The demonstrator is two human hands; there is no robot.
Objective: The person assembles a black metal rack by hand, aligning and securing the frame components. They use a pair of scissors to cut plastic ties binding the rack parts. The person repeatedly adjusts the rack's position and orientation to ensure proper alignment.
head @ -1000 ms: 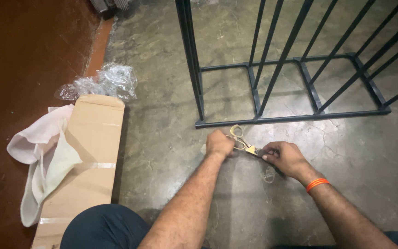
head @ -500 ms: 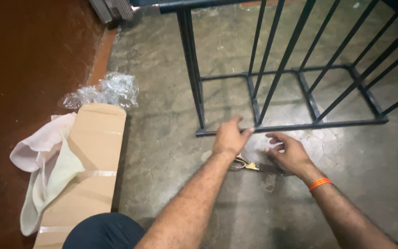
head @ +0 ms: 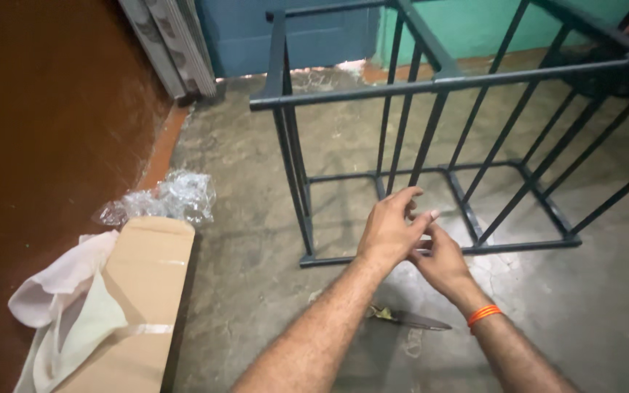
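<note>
Two bare hands meet in front of a dark metal frame [head: 431, 84] on a concrete floor [head: 256, 255].

The left hand [head: 389, 231] is raised with its fingers loosely spread and curled, holding nothing I can make out; the right hand [head: 442, 260], an orange band [head: 483, 314] at its wrist, touches it from beneath, fingers bent, and whether they pinch anything I cannot tell. Scissors [head: 409, 317] lie on the floor just below the wrists, partly hidden by the left forearm. Off to the left, a flat brown cardboard box [head: 143, 291] crossed by clear tape lies along the reddish wall, white cloth [head: 67, 306] draped over its near edge, crumpled clear plastic wrap [head: 165, 200] touching its far end.
</note>
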